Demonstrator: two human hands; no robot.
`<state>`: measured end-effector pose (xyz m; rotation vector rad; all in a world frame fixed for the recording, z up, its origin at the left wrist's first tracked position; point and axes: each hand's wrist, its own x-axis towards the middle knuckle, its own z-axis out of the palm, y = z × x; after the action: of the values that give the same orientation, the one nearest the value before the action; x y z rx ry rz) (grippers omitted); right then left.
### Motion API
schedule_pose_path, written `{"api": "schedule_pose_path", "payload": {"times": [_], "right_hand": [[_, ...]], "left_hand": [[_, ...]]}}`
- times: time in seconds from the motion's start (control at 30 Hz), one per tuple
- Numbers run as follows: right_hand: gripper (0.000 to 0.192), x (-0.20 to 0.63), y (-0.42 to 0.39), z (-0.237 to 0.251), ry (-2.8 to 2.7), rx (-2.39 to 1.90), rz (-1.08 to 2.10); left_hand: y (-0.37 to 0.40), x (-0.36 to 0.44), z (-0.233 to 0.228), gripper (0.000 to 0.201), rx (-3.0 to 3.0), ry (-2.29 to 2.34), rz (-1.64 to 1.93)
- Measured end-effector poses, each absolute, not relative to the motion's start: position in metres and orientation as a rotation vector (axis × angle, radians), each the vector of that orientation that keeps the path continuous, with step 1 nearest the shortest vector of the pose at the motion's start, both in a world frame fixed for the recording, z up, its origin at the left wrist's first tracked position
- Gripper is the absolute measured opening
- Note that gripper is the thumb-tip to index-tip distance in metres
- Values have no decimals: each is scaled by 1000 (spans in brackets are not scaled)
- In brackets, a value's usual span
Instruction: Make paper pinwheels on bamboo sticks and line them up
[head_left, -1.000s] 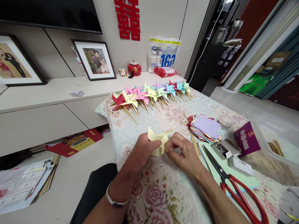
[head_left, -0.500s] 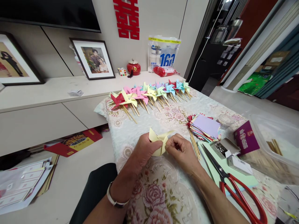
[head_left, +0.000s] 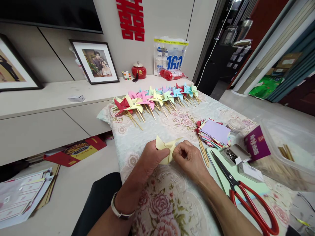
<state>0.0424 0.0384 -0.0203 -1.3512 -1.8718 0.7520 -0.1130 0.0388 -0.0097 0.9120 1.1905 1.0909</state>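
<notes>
Fingers [head_left: 161, 153] of both hands pinch shut on yellow paper pinwheel [head_left: 166, 148].

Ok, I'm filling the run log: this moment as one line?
left hand: holds yellow paper pinwheel | right hand: pinches its centre | red scissors: lying at right | finished pinwheels: rowed behind

The left hand [head_left: 150, 159] and the right hand [head_left: 189, 159] pinch together a pale yellow paper pinwheel [head_left: 165, 149] above the flowered tablecloth [head_left: 172, 203]. Behind it, a row of finished pinwheels [head_left: 155, 100] lies on sticks. To the right lie a stack of coloured paper [head_left: 215, 132] and red scissors [head_left: 248, 205].
</notes>
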Motion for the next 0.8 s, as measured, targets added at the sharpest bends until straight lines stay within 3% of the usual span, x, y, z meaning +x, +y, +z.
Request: {"api": "schedule_pose_path", "payload": {"times": [0.8], "right_hand": [[16,43,38,-19,-1873,-1304,794]], "left_hand": [[40,-113,-10,6,989,1223,1064]]}}
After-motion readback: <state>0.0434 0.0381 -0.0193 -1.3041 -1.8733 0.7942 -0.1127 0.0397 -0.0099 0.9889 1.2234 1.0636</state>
